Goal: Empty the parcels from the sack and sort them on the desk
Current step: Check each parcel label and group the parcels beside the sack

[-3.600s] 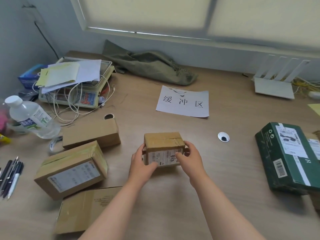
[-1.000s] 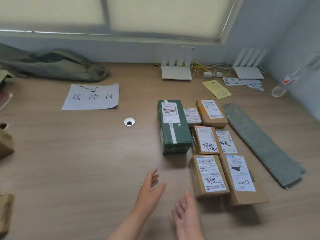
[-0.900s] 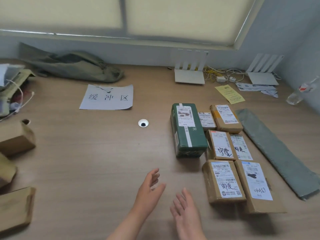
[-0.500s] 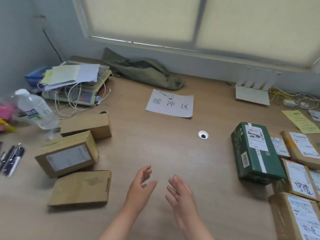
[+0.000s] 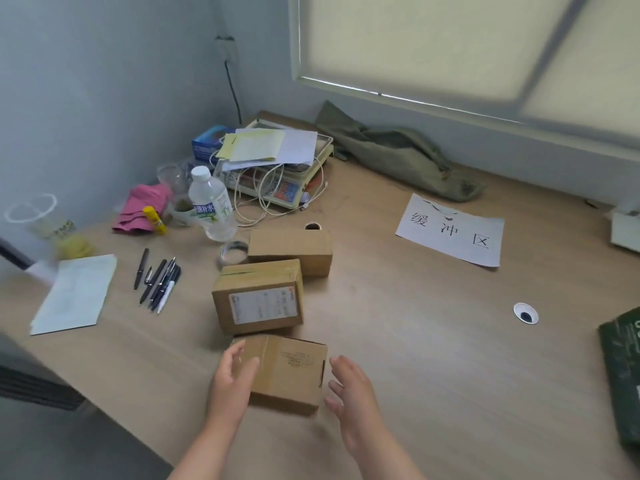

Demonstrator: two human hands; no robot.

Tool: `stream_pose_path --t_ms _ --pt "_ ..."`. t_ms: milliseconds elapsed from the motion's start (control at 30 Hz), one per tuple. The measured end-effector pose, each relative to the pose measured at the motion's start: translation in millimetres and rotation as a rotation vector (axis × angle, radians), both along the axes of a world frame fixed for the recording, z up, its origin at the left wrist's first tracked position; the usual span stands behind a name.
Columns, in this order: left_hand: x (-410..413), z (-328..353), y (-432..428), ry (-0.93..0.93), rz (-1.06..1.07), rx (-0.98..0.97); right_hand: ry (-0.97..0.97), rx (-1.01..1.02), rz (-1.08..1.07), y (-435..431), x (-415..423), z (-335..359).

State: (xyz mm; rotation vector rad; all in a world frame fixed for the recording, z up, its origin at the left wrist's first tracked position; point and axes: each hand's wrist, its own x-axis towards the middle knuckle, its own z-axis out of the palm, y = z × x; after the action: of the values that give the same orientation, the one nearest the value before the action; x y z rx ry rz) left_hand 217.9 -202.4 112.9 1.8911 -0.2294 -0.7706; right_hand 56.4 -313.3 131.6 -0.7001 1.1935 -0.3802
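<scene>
Three brown cardboard parcels lie in a row on the wooden desk (image 5: pixel 415 341). The nearest parcel (image 5: pixel 289 370) lies flat near the desk's front edge. My left hand (image 5: pixel 232 382) rests over its left end, fingers spread. My right hand (image 5: pixel 349 389) hovers open just beside its right end, apart from it. Behind it stands a parcel with a white label (image 5: pixel 258 296), and behind that a plain parcel (image 5: pixel 291 249). The olive sack (image 5: pixel 394 150) lies slumped at the back under the window. A green parcel (image 5: pixel 623 375) shows at the right edge.
A white sheet with three characters (image 5: pixel 450 230) lies behind the parcels. A water bottle (image 5: pixel 211 204), tape roll (image 5: pixel 233 256), pens (image 5: pixel 157 278), papers (image 5: pixel 74 292) and a scale piled with papers and cables (image 5: pixel 277 168) crowd the left. A cable hole (image 5: pixel 525 313) sits right.
The view has swung left from the sorted parcels to the three unsorted ones. Both empty hands have reached forward to the nearest parcel; the left now rests on it.
</scene>
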Motion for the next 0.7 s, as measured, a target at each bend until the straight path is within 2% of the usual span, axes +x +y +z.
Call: stream_pose_path --t_ms 367,700 --pt "3 -19 17 0.117 0.078 0.115 0.046 0.059 0.116 7 3 -14" --pt "-61 -58 -4 0.215 0.000 0.177 0.215 -0.004 0.059 -15 -91 -21"
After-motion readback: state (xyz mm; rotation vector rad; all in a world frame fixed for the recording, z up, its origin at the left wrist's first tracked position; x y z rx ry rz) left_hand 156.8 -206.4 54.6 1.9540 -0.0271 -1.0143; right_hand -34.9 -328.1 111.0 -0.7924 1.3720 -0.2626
